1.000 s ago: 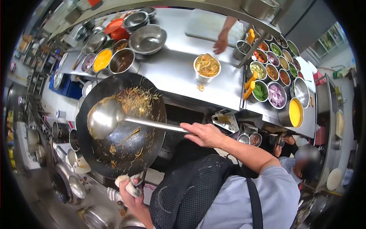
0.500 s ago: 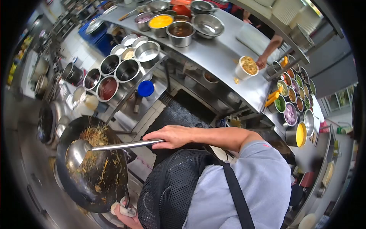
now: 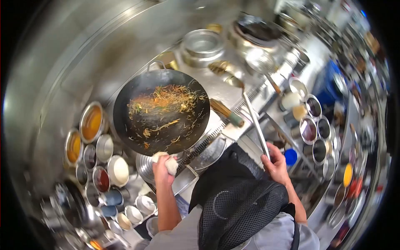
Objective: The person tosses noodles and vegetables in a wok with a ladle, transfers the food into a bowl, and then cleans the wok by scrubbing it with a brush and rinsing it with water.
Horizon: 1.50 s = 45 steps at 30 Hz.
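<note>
A black wok (image 3: 161, 111) with scattered noodle strands and vegetable bits sits over the stove area. My left hand (image 3: 162, 168) grips the wok's near handle through a white cloth (image 3: 168, 162). My right hand (image 3: 274, 163) holds the long steel handle of a ladle (image 3: 228, 71), whose bowl reaches out past the wok's right side, above the steel counter.
Several metal pots of sauces and seasonings (image 3: 93, 158) cluster at the lower left. More steel containers (image 3: 313, 125) line the right. A wooden-handled tool (image 3: 227, 113) lies beside the wok. A steel pot (image 3: 202, 46) and a second wok (image 3: 258, 31) stand beyond.
I have turned from the prep counter to the stove. The wok moved onto the stove side, and the ladle came out of the wok and swung to its right.
</note>
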Tool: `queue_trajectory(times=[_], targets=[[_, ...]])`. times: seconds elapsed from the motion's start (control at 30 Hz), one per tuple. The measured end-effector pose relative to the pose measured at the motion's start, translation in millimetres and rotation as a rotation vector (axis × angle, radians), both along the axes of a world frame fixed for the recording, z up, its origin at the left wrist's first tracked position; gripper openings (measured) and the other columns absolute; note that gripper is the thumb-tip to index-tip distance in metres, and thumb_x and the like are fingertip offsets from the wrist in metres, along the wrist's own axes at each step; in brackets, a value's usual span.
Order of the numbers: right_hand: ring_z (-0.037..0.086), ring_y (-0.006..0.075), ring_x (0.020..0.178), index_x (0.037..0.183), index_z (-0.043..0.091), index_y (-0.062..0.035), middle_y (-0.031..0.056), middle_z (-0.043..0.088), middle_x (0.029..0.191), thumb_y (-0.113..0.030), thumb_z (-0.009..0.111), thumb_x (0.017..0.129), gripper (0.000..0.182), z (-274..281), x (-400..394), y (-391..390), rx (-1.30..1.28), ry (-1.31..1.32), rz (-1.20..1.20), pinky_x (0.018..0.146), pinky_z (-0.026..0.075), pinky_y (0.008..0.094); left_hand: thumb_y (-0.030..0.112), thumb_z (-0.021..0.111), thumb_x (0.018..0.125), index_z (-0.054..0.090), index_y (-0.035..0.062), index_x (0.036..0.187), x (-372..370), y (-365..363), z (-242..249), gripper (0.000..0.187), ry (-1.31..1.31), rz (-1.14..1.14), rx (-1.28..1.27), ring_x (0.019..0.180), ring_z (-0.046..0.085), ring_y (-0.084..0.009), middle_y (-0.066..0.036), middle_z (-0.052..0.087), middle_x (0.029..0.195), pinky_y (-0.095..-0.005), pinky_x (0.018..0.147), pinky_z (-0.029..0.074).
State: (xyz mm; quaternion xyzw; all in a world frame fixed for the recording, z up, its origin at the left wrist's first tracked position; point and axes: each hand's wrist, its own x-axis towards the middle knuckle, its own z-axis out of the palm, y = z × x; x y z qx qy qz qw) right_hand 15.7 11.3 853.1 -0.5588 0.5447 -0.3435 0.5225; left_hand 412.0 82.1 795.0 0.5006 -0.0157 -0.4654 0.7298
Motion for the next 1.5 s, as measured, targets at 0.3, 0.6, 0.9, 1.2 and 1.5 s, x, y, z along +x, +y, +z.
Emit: queue_trajectory(times=[0.3, 0.6, 0.9, 1.2, 1.5], targets=[[0.048, 0.0056, 0.055, 0.159, 0.022, -0.0135, -0.0011, 0.057, 0.077, -0.006, 0.056, 0.099, 0.07, 62.3, 41.9, -193.4, -0.125, -0.146, 0.403, 0.049, 0.041, 0.0215, 0.005, 0.06, 0.084, 0.058, 0.0051, 0.098, -88.1, -24.3, -45.5, 0.014, 0.068, 0.303, 0.034, 0.073, 0.068, -0.025, -0.01, 0.062, 0.084, -0.0345, 0.062, 0.057], [0.06, 0.0191, 0.05, 0.15, 0.04, -0.0075, 0.0131, 0.063, 0.07, -0.016, 0.06, 0.094, 0.06, -0.7, 182.5, -369.0, -0.226, 0.318, 0.683, 0.049, 0.049, 0.0369, 0.005, 0.065, 0.082, 0.054, 0.0044, 0.105, -102.6, -90.6, -107.3, 0.025, 0.093, 0.419, 0.155, 0.073, 0.065, -0.0251, -0.01, 0.06, 0.091, -0.0363, 0.062, 0.057], [0.068, 0.0304, 0.062, 0.076, 0.067, 0.0028, 0.0169, 0.067, 0.068, -0.016, 0.059, 0.085, 0.022, -23.0, 354.3, -484.4, 0.217, 0.191, 0.9, 0.057, 0.054, 0.0486, 0.03, 0.071, 0.094, 0.037, -0.0011, 0.134, -142.8, 6.4, -94.4, 0.061, -0.208, 0.743, 0.526, 0.103, 0.058, -0.0201, -0.015, 0.056, 0.121, -0.033, 0.083, 0.053], [0.058, 0.0229, 0.048, 0.08, 0.06, 0.0063, 0.0141, 0.062, 0.065, -0.002, 0.054, 0.084, 0.011, -10.7, 350.6, -456.3, 0.052, 0.231, 0.892, 0.048, 0.048, 0.038, 0.006, 0.072, 0.083, 0.043, -0.0004, 0.133, -190.6, 94.8, -94.2, 0.058, -0.275, 0.617, 0.562, 0.101, 0.057, -0.0209, -0.012, 0.056, 0.115, -0.0342, 0.087, 0.05], [0.06, 0.0208, 0.049, 0.124, 0.054, 0.0122, 0.0141, 0.062, 0.062, -0.01, 0.066, 0.083, 0.049, -13.2, 299.4, -454.9, -0.159, 0.44, 0.85, 0.048, 0.048, 0.0377, 0.004, 0.08, 0.078, 0.043, -0.0003, 0.143, -166.9, 86.6, -127.2, 0.075, -0.528, 0.313, 0.763, 0.11, 0.059, -0.0266, -0.016, 0.056, 0.122, -0.0372, 0.09, 0.055]])
